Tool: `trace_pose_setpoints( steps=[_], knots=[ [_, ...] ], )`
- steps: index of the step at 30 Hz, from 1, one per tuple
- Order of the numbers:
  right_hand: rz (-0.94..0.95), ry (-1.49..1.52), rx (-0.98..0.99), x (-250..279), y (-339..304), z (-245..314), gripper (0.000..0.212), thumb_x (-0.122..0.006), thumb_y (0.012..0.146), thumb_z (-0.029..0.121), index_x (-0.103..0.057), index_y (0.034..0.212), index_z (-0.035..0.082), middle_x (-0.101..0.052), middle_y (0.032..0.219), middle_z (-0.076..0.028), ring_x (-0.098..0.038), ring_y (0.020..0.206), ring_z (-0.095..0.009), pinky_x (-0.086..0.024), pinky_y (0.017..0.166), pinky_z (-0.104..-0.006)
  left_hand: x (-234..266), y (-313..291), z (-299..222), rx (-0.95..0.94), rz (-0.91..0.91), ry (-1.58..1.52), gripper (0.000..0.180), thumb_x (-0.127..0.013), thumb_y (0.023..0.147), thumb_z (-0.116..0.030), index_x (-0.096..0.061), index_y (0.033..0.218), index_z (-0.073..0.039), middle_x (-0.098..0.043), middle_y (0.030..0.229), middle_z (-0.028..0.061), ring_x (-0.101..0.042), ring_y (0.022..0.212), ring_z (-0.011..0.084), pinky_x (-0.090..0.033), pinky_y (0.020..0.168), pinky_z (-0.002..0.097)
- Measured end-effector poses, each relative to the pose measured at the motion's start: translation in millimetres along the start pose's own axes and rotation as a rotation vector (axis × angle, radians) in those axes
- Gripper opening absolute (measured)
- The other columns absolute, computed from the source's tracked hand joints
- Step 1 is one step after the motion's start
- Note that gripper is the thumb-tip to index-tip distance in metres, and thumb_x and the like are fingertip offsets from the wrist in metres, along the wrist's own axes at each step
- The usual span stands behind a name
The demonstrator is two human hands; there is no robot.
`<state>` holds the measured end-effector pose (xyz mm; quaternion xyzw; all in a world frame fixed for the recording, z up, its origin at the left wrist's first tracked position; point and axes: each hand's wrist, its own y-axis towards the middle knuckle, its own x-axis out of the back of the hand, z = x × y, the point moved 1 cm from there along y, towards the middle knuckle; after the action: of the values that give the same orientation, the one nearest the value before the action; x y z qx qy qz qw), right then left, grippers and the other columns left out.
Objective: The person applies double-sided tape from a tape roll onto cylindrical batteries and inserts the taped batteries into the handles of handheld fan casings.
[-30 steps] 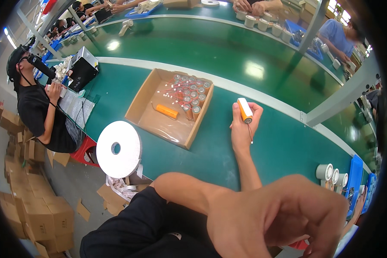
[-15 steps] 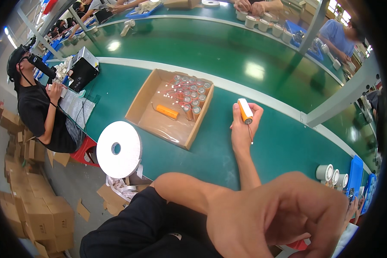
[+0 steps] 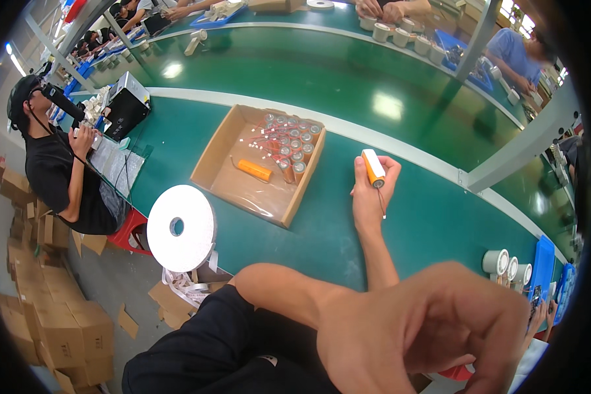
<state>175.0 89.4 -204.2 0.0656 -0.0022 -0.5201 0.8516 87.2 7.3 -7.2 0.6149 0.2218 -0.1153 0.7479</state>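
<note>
Gripping an orange-and-white cylindrical cell (image 3: 373, 168) in the left hand (image 3: 370, 190) — right hand (image 3: 427, 341) hanging loosely curled, holding nothing — beside an open cardboard box (image 3: 211, 164).

Plenty of bare green belt (image 3: 414, 217) around the left hand (image 3: 369, 194), which was up over it gripping an orange cell (image 3: 373, 168). To its left the open box (image 3: 224, 148) sat close, walls up, cells (image 3: 290, 146) packed in the far corner and one loose cell (image 3: 255, 171) on the liner, so the near half of the box was open to reach into. The big white tape roll (image 3: 180, 228) blocked the near edge. The right hand (image 3: 427, 338) loomed huge near the lens, hiding the near right. Small rolls (image 3: 505, 264) crowded the right end.
</note>
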Motion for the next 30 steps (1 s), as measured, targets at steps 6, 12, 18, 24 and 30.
trace_pose_setpoints(
  steps=[6,12,18,24,30],
  knots=[
    [-0.031,-0.071,0.095,4,4,-11,0.032,-0.068,0.093,0.019,-0.045,0.109,0.005,-0.055,0.089,-0.006,-0.052,0.068,-0.009,-0.044,0.057,-0.0253,3,1,-4,0.002,-0.016,-0.010,0.018,-0.074,0.084,-0.006,-0.063,0.086,0.009,-0.062,0.070,0.0128,-0.055,0.050,0.0149,-0.039,0.045,0.0235],
    [-0.019,-0.036,0.031,2,1,-3,0.033,-0.069,0.092,0.019,-0.046,0.109,0.003,-0.059,0.091,-0.008,-0.056,0.081,-0.013,-0.047,0.071,-0.0299,2,-2,-2,0.002,-0.028,0.002,0.020,-0.072,0.084,-0.008,-0.063,0.086,0.009,-0.062,0.071,0.0128,-0.055,0.052,0.0154,-0.039,0.046,0.0240],
    [-0.025,-0.040,0.031,3,1,-1,0.033,-0.070,0.092,0.019,-0.046,0.109,0.004,-0.058,0.090,-0.007,-0.056,0.080,-0.012,-0.047,0.070,-0.0292,0,-2,-3,0.005,-0.036,0.004,0.021,-0.071,0.084,-0.011,-0.063,0.086,0.008,-0.062,0.072,0.0129,-0.055,0.053,0.0159,-0.039,0.048,0.0245],
    [-0.034,-0.047,0.035,6,2,-5,0.034,-0.070,0.092,0.020,-0.046,0.110,0.004,-0.058,0.090,-0.007,-0.055,0.079,-0.012,-0.047,0.070,-0.0288,4,-2,-3,0.007,-0.044,0.001,0.023,-0.070,0.084,-0.013,-0.063,0.085,0.008,-0.061,0.073,0.0129,-0.055,0.055,0.0164,-0.039,0.049,0.0249],
    [0.001,-0.033,0.071,-4,1,-7,0.032,-0.068,0.093,0.020,-0.045,0.110,0.005,-0.055,0.088,-0.005,-0.052,0.068,-0.009,-0.044,0.057,-0.0249,-1,-5,-5,0.002,-0.051,0.040,0.024,-0.069,0.084,-0.016,-0.062,0.085,0.007,-0.061,0.074,0.0129,-0.054,0.057,0.0169,-0.039,0.050,0.0254]
  ],
)
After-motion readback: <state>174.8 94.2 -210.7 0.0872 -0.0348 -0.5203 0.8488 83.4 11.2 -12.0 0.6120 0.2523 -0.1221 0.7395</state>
